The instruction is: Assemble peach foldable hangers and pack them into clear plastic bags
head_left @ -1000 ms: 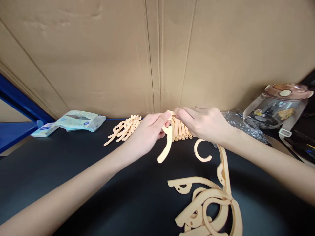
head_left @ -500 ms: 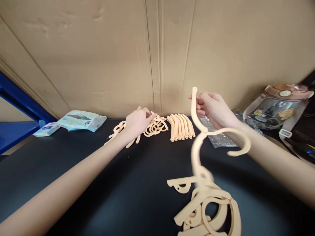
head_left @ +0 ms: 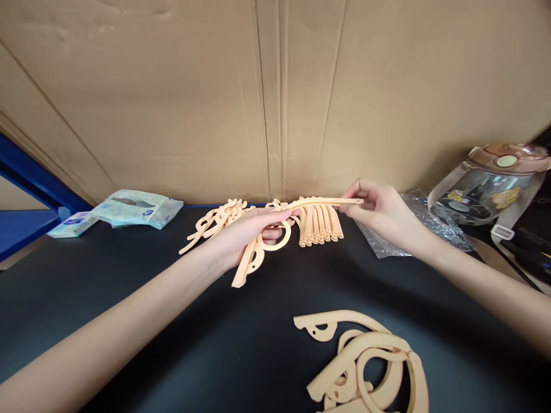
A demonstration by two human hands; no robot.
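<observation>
A beige plastic hanger with a hook is between my hands above the black table. My left hand is closed round its middle, with one arm of the piece sticking out below the palm. My right hand pinches the far right end of its long thin arm. Behind my left hand lies a pile of hooks and curved parts. A row of curved beige arms lies under the held piece. Nearer to me are several hanger pieces in a loose heap.
Cardboard stands along the table's back edge. A blue and white tissue pack and a small box lie at the left. Clear plastic wrap and a strapped bottle are at the right.
The hanger in my right hand has swung up from over the near heap to a level position. My left hand has moved right from the back pile and closed on the hanger.
</observation>
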